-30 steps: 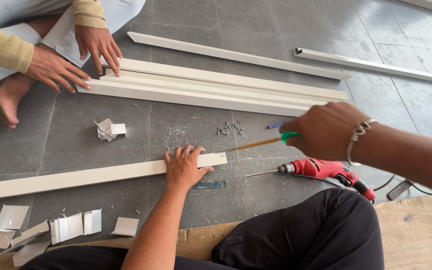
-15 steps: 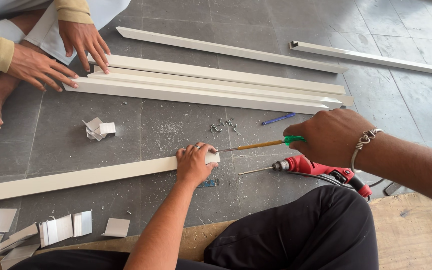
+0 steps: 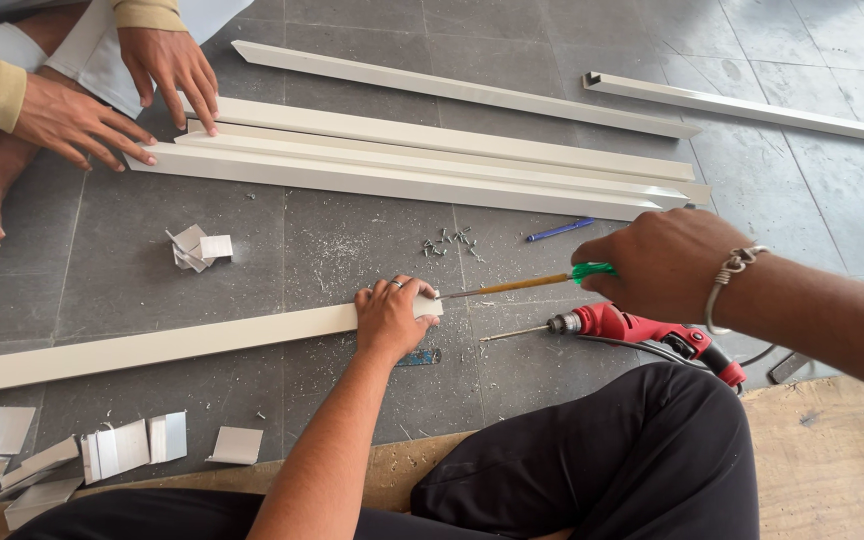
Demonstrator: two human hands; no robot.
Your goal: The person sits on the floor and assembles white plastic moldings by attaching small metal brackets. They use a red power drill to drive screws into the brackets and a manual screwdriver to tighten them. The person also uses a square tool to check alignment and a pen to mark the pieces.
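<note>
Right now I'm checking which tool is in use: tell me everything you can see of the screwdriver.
The screwdriver has a translucent green handle, mostly hidden inside the right hand, and a long thin shaft that looks yellowish brown. It lies nearly level above the grey floor, the tip pointing left into the end of the white strip, which the left hand presses down. The tip itself is hidden. Just below it lies a red drill, apart from it.
</note>
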